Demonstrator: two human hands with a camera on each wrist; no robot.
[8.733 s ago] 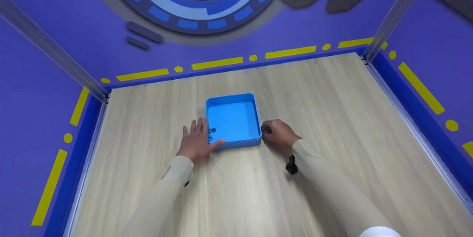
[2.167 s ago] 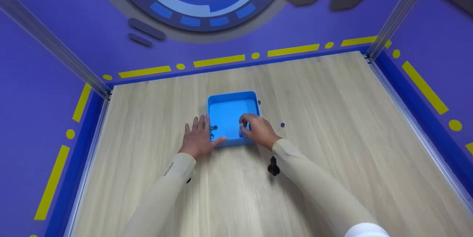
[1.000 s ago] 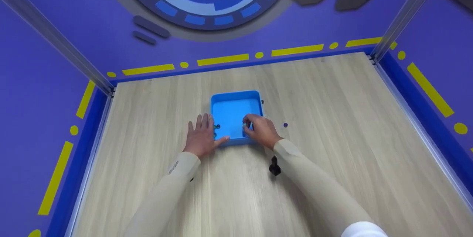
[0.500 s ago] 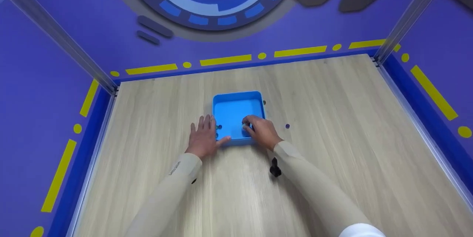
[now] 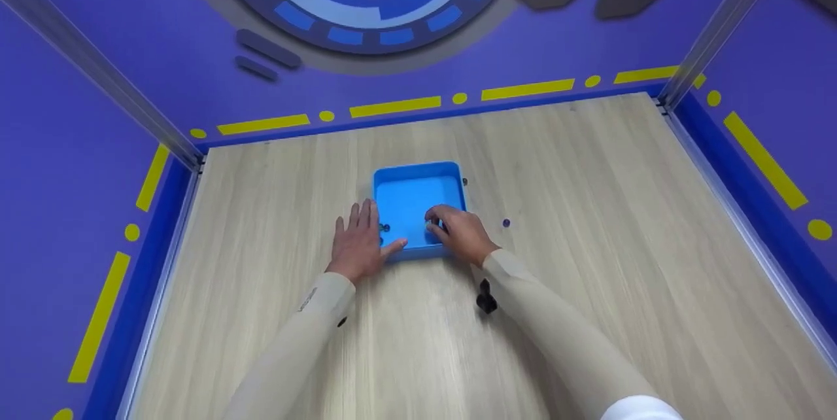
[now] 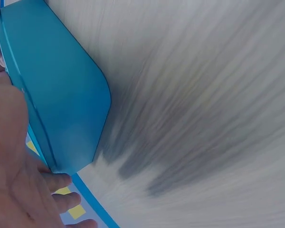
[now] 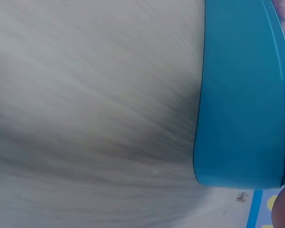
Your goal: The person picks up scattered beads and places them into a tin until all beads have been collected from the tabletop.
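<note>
At the far left, a purple wall [image 5: 78,145] with yellow dashes meets the surface [image 5: 261,224], a pale wood-grained top, and a metal post [image 5: 98,63] stands in the corner. The left hand [image 5: 356,246] comes in from a beige sleeve [image 5: 297,335], its fingers spread along the left side of the blue tray [image 5: 415,192] and its thumb out at the front rim. The tray sits upright near the middle of the surface, square, with rounded corners. Inside it, by the left wall and close to that hand, lie a few small dark marbles [image 5: 386,227], some greenish, partly hidden. Farther right, the right hand [image 5: 463,233] reaches over the tray's front right corner, thumb and forefinger pinching a small pale object [image 5: 428,225] over the tray; its kind is too small to tell. A black fitting [image 5: 486,299] hangs under the wrist. Just outside the tray's right wall, toward the back, sits a brownish marble [image 5: 465,181]; a purple marble [image 5: 506,223] lies on the surface right of the right hand, apart from it. Another metal post [image 5: 716,27] rises at the right back corner.
</note>
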